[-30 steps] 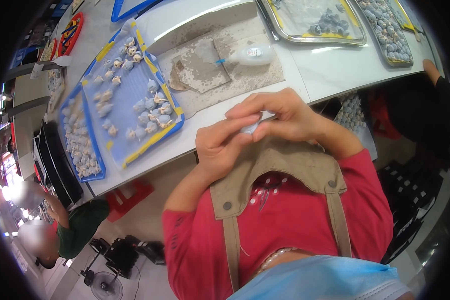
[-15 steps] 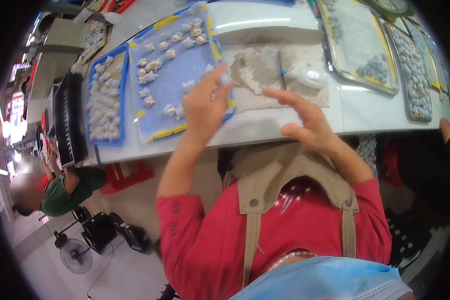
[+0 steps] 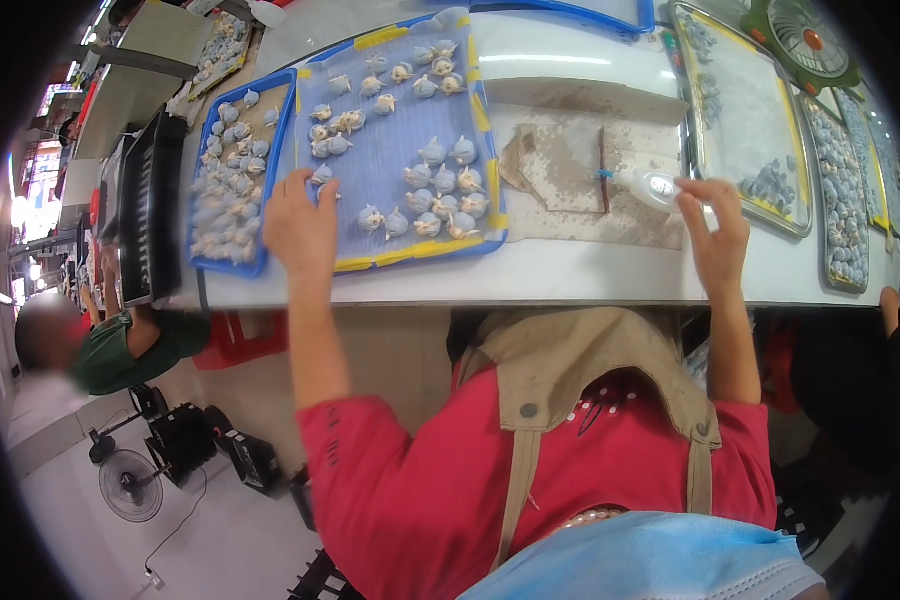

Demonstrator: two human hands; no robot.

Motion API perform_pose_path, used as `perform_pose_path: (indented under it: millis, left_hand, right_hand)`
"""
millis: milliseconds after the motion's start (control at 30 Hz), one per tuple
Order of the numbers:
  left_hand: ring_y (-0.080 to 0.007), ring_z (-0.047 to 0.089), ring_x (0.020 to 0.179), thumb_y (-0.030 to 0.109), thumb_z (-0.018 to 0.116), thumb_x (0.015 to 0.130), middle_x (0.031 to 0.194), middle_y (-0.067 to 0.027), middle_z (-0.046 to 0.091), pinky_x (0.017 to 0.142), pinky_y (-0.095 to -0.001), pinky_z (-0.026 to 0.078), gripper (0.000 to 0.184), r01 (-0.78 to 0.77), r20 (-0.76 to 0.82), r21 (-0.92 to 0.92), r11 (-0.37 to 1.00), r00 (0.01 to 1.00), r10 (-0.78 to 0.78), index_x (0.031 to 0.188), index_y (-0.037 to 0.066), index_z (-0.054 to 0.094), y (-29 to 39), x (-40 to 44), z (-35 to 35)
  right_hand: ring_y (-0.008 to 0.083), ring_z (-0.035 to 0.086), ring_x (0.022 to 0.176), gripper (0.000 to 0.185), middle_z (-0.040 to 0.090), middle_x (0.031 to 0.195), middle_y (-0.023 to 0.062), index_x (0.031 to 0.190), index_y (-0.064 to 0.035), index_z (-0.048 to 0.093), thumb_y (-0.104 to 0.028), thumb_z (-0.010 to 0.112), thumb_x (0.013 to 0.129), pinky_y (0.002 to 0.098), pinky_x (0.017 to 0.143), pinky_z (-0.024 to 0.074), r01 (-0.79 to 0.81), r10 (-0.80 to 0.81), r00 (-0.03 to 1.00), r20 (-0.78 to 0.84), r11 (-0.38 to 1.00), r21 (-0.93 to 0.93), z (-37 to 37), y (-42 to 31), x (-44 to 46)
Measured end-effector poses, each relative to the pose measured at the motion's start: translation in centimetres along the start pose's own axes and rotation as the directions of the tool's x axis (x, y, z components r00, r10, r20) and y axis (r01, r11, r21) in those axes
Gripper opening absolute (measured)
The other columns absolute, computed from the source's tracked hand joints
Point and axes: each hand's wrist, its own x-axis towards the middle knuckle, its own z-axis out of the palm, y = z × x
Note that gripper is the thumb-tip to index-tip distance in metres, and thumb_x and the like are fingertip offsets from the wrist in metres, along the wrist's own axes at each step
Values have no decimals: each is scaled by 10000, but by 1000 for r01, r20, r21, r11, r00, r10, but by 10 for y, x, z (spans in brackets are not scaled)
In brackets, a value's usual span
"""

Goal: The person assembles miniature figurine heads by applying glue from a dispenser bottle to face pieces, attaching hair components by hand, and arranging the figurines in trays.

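My left hand (image 3: 303, 225) is over the left edge of the blue-lined tray (image 3: 390, 130). Its thumb and index finger are apart around a small grey-blue figure (image 3: 322, 175) with pale parts; no firm grip shows. More such figures lie on the tray, one cluster (image 3: 444, 180) at its right side. At the right, my right hand (image 3: 718, 225) has thumb and index finger apart at the rounded end of a clear squeeze bottle (image 3: 655, 188). The bottle lies on its side on a stained board (image 3: 645, 225), its blue tip beside a thin brown stick (image 3: 602, 160).
A blue tray (image 3: 260, 262) of figures stands at the left. Metal trays (image 3: 802, 228) with grey-blue pieces and a green fan (image 3: 805, 38) are at the right. A person in a green sleeve (image 3: 110, 355) sits at the far left.
My hands were together around a small grey-blue piece, then parted. The left has moved left over the tray, the right rightward to the bottle. The piece has left my hands. The view has shifted.
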Motion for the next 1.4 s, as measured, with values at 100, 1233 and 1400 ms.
perform_pose_path:
  millis: [100,1233,1400]
  left_hand:
    - [-270,584,863,216,699,760,864,-57,635,726,-376,459,244,-63,34,-19,998,997,63,965,104,628,-16,-13,17]
    - [-130,617,898,-4,615,853,1133,-107,588,725,-222,491,365,658,610,-752,-36,716,340,1199,-50,511,196,-115,-14]
    - [-114,607,876,-32,613,844,1127,-102,589,729,-215,485,363,647,597,-760,-58,731,331,1192,-57,517,194,-116,-14]
  right_hand:
    - [267,545,898,189,637,881,85,965,-57,664,-172,660,815,353,794,406,115,-119,993,-23,985,-127,6,17,17]
    - [237,479,777,381,541,719,67,773,-43,617,-256,846,556,316,717,363,160,-162,985,-59,986,-38,-25,-36,-44]
    - [241,490,747,367,543,696,60,755,-39,613,-235,843,548,318,713,365,202,-204,977,-57,979,-35,-20,-43,-41]
